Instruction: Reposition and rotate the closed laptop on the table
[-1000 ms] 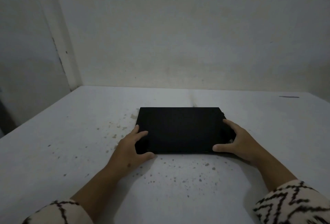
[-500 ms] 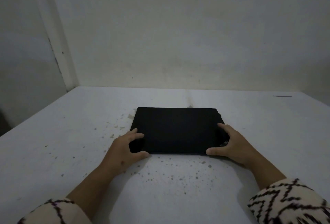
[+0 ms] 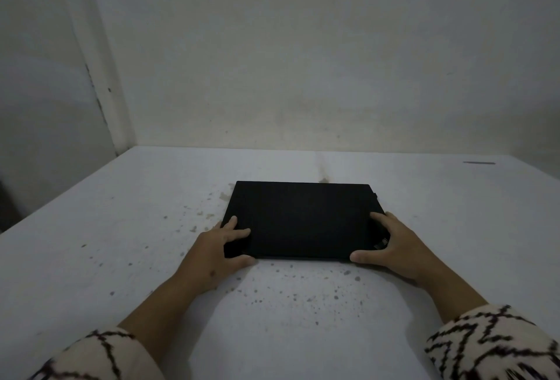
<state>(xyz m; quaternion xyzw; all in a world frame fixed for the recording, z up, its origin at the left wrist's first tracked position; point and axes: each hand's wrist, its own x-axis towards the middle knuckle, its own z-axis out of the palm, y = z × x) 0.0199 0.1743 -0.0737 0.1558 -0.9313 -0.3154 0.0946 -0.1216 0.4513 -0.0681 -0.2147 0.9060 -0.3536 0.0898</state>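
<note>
A closed black laptop (image 3: 303, 219) lies flat on the white table (image 3: 121, 228), its long side facing me. My left hand (image 3: 216, 250) grips its near left corner, fingers on the lid and thumb against the front edge. My right hand (image 3: 391, 246) grips the near right corner the same way, thumb along the front edge. The corners under both hands are hidden.
The table top is speckled with dark spots around the laptop. A wall (image 3: 303, 61) rises behind the far edge, and a corner post (image 3: 100, 76) stands at the back left. A thin dark mark (image 3: 478, 163) lies at the far right.
The laptop and both hands have shifted slightly left in the frame. The grip on both near corners is the same.
</note>
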